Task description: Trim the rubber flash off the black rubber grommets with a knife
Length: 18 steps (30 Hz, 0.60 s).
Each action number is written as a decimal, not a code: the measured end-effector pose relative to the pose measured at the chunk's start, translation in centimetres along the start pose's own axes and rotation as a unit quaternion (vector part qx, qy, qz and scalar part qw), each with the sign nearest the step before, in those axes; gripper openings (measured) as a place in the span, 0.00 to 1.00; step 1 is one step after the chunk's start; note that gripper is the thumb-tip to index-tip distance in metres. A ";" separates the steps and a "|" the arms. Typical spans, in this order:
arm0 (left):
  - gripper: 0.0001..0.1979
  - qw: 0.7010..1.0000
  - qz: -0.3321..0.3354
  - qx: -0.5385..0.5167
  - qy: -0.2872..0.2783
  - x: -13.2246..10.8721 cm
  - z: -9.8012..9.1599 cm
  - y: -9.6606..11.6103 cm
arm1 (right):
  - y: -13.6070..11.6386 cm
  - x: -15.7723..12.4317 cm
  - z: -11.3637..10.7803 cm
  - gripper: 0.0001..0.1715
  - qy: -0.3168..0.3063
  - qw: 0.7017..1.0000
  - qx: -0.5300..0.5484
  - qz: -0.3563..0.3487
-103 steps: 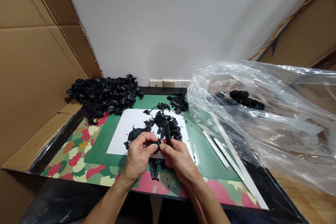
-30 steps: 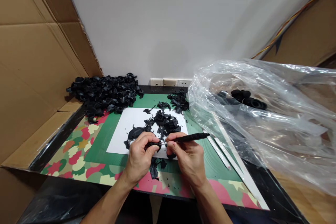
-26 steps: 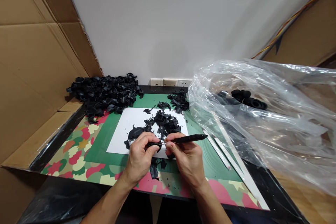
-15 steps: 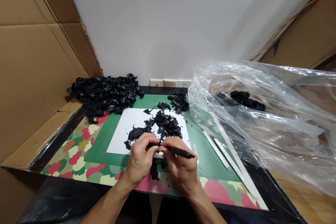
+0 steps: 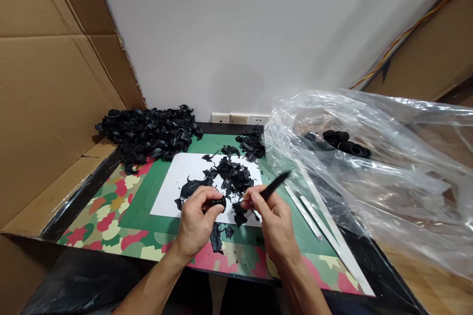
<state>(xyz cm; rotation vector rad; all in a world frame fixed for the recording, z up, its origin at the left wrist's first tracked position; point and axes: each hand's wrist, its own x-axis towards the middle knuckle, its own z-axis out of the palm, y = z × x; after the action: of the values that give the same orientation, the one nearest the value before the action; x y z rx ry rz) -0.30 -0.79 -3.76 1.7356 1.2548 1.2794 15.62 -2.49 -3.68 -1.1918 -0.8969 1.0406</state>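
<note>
My left hand (image 5: 197,219) is closed around a small round black ribbed part (image 5: 219,202), apparently rubber or soft plastic, over the white sheet. Much of that part is hidden by my fingers. To its right, my right hand (image 5: 275,216) grips a slim black pen-shaped tool (image 5: 275,184), its upper end slanting up and away. A torn black scrap (image 5: 240,213) hangs at or just below the right fingertips; I cannot tell whether they pinch it. Loose black trimmings (image 5: 236,177) are scattered on the white sheet (image 5: 166,197) beyond both hands.
A large heap of black pieces (image 5: 151,133) sits at the back left, beside the cardboard (image 5: 48,108). A clear plastic bag (image 5: 388,182) holding black round parts (image 5: 345,142) covers the right side. White strips (image 5: 321,221) lie on the green mat (image 5: 284,226). Sockets (image 5: 239,118) line the wall.
My right hand has moved right, away from the left, and the tool has swung from pointing down-right to up-right. A black scrap now shows by the right fingertips. The left hand stays put.
</note>
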 end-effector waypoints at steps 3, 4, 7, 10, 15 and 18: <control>0.07 1.000 -0.007 -0.006 0.003 0.0 0.0 0.0 | 0.0 -0.4 1.0 0.16 -0.053 0.997 -0.046 0.044; 0.07 1.000 -0.010 -0.010 0.005 0.0 0.0 0.0 | 0.0 -0.5 1.3 0.17 -0.071 0.994 -0.067 0.044; 0.07 0.999 -0.022 -0.025 0.007 0.0 0.0 -0.1 | 0.0 -0.5 2.0 0.16 -0.103 0.989 -0.098 0.036; 0.07 0.997 -0.046 -0.061 0.007 0.1 0.0 0.0 | 0.3 -0.3 2.2 0.15 -0.102 0.988 -0.102 0.046; 0.08 0.990 -0.082 -0.111 0.005 0.3 0.0 0.0 | 1.0 -0.1 2.3 0.16 -0.128 0.988 -0.048 0.078; 0.09 0.988 -0.088 -0.125 0.003 0.4 0.0 0.0 | 1.1 -0.2 2.4 0.15 -0.131 0.982 0.018 0.136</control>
<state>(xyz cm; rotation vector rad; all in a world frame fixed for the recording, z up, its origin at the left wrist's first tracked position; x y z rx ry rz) -0.24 -0.40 -3.61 1.4142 1.1666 1.2788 13.08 -1.96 -4.41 -1.1853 -0.9289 1.4553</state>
